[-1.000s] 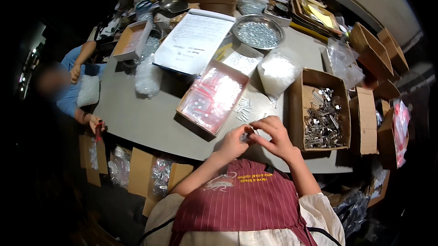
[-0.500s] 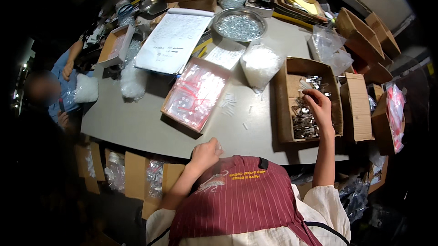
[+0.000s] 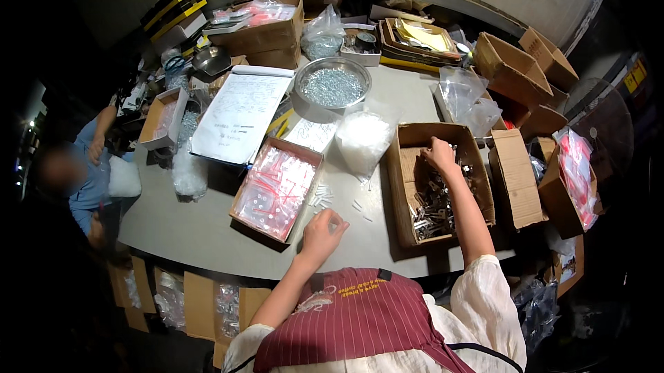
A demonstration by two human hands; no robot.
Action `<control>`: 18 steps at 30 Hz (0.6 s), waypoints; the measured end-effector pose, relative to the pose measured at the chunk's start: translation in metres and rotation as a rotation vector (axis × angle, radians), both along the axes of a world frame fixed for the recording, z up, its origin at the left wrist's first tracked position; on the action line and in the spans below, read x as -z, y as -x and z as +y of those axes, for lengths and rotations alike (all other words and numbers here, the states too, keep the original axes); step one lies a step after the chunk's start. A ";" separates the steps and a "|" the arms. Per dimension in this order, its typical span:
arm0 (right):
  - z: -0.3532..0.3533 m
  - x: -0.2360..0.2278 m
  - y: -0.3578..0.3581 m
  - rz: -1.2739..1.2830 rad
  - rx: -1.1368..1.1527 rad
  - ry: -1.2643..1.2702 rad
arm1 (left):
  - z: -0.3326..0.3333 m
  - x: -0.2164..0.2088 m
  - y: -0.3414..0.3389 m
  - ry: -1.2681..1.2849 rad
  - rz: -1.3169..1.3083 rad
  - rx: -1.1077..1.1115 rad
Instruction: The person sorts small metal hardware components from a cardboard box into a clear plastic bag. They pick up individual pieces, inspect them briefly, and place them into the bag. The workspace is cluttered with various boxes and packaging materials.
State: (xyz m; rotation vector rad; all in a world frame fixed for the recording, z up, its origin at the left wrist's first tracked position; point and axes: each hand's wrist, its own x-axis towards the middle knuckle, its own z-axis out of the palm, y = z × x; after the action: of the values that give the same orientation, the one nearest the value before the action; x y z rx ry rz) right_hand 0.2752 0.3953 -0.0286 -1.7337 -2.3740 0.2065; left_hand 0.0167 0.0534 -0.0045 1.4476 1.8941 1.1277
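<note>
So my right hand [image 3: 440,154] is down in the cardboard box [image 3: 407,190] on my right, fingers bent toward the far end of a messy heap of shiny metal parts [image 3: 432,219], and honestly I can't tell if they've got hold of one. My left hand [image 3: 324,233] is over the gray table [image 3: 360,248] with its fingers loosely curled, can't tell if anything's in there either, right near some little white rods [image 3: 321,197] scattered beside the shallow box [image 3: 238,219] of red-and-clear plastic packets [image 3: 280,183]. Bag of white stuff [image 3: 361,139] sits just left of the parts box, fwiw.
</note>
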 end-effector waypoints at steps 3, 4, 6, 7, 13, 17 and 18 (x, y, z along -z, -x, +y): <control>-0.004 0.008 0.000 0.106 -0.113 -0.007 | -0.010 0.006 0.006 0.031 -0.036 -0.026; -0.006 0.007 0.001 0.104 -0.117 -0.036 | -0.013 0.008 0.007 0.043 -0.053 -0.034; -0.006 0.001 -0.002 0.208 -0.133 -0.006 | -0.014 0.010 0.008 0.043 -0.084 -0.039; -0.006 -0.001 -0.004 0.258 -0.140 0.010 | -0.014 0.010 0.008 0.032 -0.097 -0.035; -0.090 -0.108 0.032 0.885 -0.316 0.310 | -0.003 -0.025 -0.005 -0.023 -0.163 0.031; -0.170 -0.149 0.054 0.801 -0.813 0.197 | 0.010 -0.063 -0.019 -0.067 -0.241 0.128; -0.184 -0.162 0.064 0.702 -0.953 0.144 | 0.013 -0.061 -0.021 -0.075 -0.226 0.136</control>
State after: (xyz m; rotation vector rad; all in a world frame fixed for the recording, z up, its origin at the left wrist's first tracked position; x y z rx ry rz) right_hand 0.2111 0.2109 0.1332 -0.2912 -2.3914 0.9396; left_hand 0.0381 0.0666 0.0561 1.3999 1.5912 1.2513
